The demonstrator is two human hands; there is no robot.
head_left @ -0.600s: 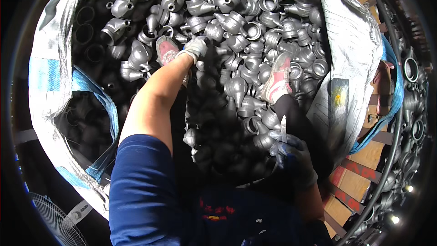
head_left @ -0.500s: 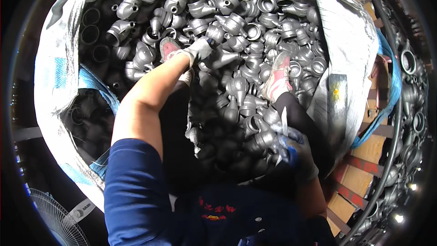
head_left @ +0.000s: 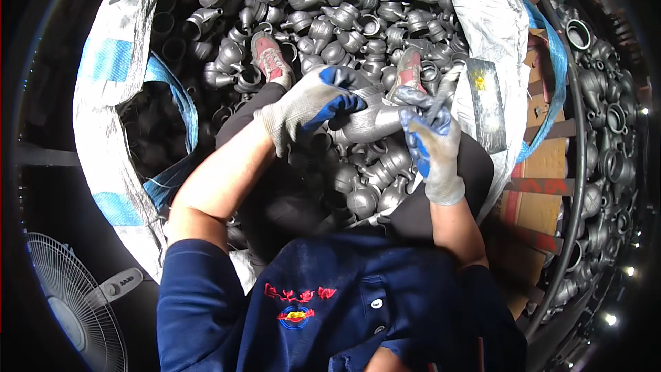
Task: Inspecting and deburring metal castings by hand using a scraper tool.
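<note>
Grey casting (head_left: 374, 118), head view: between the hands, above heaped castings (head_left: 362, 202). Left hand (head_left: 318, 102): fingers clasped round its broad end. Right hand (head_left: 434, 141): curled beside narrow end, hold unclear. Risk: rounded body could slip, should left grasp loosen.

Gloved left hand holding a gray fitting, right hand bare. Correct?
Not quite: the right hand isn't bare; the head view shows it in a white-and-blue glove. The gloved left hand does hold a gray fitting.
</note>
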